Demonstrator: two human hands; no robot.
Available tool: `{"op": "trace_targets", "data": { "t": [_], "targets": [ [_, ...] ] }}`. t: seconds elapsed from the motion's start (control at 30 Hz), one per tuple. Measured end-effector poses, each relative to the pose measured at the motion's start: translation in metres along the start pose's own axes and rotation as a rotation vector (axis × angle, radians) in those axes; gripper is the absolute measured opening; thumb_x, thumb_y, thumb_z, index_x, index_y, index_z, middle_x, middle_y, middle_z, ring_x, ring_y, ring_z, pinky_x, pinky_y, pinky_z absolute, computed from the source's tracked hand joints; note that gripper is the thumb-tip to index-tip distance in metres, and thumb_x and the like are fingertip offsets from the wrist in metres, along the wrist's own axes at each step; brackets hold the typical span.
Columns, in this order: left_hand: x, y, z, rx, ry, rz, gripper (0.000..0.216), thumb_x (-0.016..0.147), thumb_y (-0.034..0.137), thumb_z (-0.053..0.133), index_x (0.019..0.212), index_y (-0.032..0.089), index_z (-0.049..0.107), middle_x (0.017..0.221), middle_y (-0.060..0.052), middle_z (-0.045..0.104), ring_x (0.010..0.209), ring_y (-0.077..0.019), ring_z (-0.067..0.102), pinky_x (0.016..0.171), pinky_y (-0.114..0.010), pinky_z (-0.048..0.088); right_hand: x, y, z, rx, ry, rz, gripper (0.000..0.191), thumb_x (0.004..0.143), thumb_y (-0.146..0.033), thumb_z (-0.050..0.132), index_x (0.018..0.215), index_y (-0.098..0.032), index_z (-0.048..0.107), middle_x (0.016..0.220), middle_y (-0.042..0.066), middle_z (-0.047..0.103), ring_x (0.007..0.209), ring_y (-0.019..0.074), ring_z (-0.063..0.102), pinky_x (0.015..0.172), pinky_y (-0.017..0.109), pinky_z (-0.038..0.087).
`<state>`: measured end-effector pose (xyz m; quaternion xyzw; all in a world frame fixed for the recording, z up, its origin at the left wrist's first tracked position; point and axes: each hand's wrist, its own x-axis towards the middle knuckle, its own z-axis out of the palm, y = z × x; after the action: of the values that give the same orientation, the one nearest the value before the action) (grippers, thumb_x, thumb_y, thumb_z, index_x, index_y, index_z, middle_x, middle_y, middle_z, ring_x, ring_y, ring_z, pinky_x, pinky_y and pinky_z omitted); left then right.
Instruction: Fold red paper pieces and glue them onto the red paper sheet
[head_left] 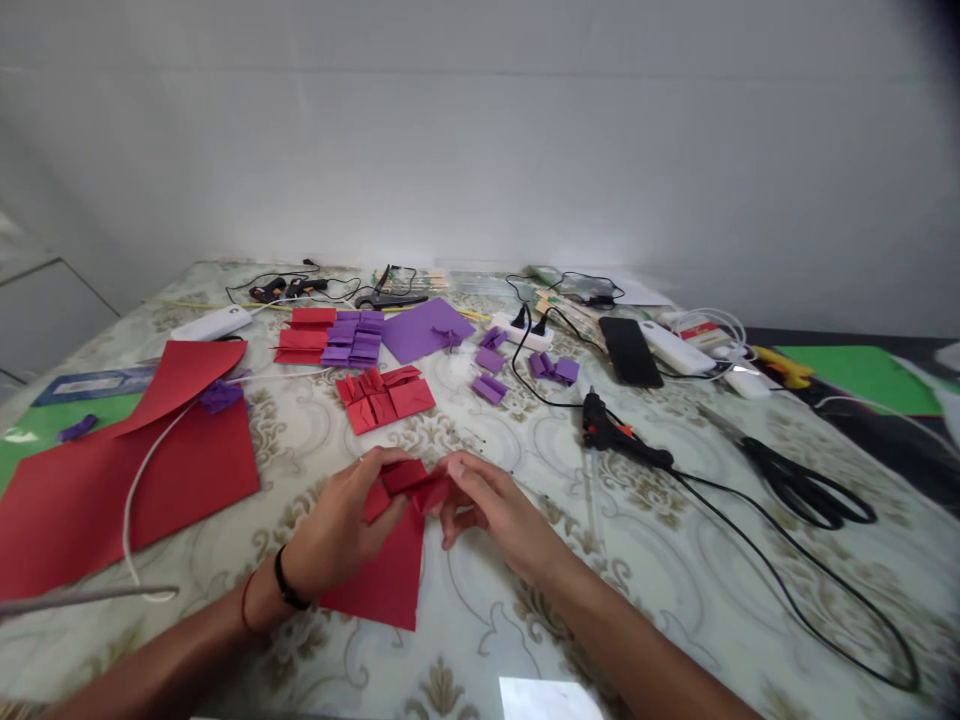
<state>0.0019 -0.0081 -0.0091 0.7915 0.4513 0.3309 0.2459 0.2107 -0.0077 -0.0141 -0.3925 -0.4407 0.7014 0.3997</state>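
My left hand (341,525) and my right hand (491,510) meet near the front middle of the table. Both pinch a small folded red paper piece (412,478) between their fingertips. The left wrist wears a dark band. Under the hands lies a flat red paper sheet (386,585). Behind them sits a cluster of folded red paper pieces (386,397).
Large red sheets (112,470) lie at the left with a white cable (146,470) across them. Purple folded pieces (356,340) and a purple sheet (424,328) sit further back. A black glue gun (611,432), scissors (802,490), a phone (630,350) and a power strip (521,330) are at the right.
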Motion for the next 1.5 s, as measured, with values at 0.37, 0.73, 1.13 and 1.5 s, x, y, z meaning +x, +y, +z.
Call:
{"op": "trace_targets", "data": {
  "t": [0.37, 0.73, 1.13, 1.5],
  "targets": [
    [-0.002, 0.009, -0.005, -0.166, -0.205, 0.055, 0.037, 0.099, 0.023, 0.052, 0.137, 0.026, 0.05, 0.13, -0.011, 0.064, 0.115, -0.0271, 0.064, 0.099, -0.043, 0.052, -0.001, 0.0, -0.003, -0.094, -0.071, -0.129, 0.028, 0.085, -0.035, 0.078, 0.101, -0.02, 0.061, 0.093, 0.001, 0.068, 0.082, 0.0142, 0.065, 0.075, 0.027, 0.053],
    [0.002, 0.003, -0.003, -0.513, -0.269, -0.317, 0.031, 0.098, 0.04, 0.058, 0.122, 0.02, 0.055, 0.089, -0.003, 0.072, 0.079, -0.0205, 0.07, 0.074, -0.032, 0.056, 0.003, 0.004, -0.003, -0.275, 0.028, -0.189, 0.038, 0.082, -0.022, 0.075, 0.114, -0.023, 0.055, 0.081, -0.005, 0.06, 0.075, 0.0142, 0.06, 0.072, 0.027, 0.047],
    [0.004, 0.0, 0.0, -0.456, -0.146, -0.344, 0.025, 0.099, 0.039, 0.054, 0.115, 0.019, 0.053, 0.07, 0.003, 0.066, 0.067, -0.0172, 0.067, 0.068, -0.029, 0.053, -0.002, -0.002, 0.001, -0.496, 0.068, -0.276, 0.035, 0.08, -0.012, 0.068, 0.112, -0.025, 0.065, 0.096, 0.0, 0.068, 0.089, 0.0174, 0.065, 0.082, 0.03, 0.051],
    [0.006, 0.002, -0.001, -0.501, -0.145, -0.406, 0.029, 0.094, 0.041, 0.062, 0.115, 0.021, 0.056, 0.074, 0.001, 0.075, 0.072, -0.0226, 0.077, 0.061, -0.028, 0.053, 0.008, 0.012, -0.007, -0.396, 0.168, -0.231, 0.025, 0.084, -0.023, 0.068, 0.106, -0.024, 0.057, 0.086, -0.002, 0.063, 0.078, 0.0166, 0.064, 0.072, 0.03, 0.054]
  ]
}}
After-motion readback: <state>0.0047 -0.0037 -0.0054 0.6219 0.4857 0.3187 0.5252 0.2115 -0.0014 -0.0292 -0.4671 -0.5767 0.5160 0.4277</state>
